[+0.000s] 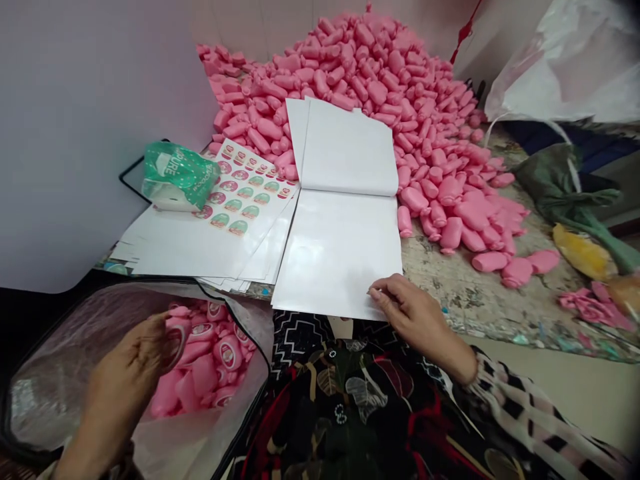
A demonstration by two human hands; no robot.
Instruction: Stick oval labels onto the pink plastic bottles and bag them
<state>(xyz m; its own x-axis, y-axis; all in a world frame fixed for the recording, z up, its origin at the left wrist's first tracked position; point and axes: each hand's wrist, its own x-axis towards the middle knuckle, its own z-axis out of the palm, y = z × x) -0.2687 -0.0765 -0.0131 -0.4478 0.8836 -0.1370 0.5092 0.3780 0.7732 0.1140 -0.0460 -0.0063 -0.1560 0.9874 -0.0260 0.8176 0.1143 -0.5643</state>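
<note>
Over an open bag (55, 387) at the left, my left hand (127, 367) is closed around a pink bottle-shaped piece (176, 337) with an oval label; the hand's back hides part of it. More labelled pink pieces (230, 353) lie in the bag below. On the table's front edge lies a stack of white sheets (340, 250), the upper one folded back across the middle. My right hand (407, 310) rests at the stack's lower right corner, thumb and fingers drawn together. Whether anything small sits between those fingertips is hidden.
A large heap of plain pink pieces (360, 73) covers the back of the table (430, 293). Printed sticker sheets (245, 193) lie left of the stack, with a green tissue pack (177, 177) on them. A yellow packet (583, 250) and a dark green cloth (555, 177) are at right.
</note>
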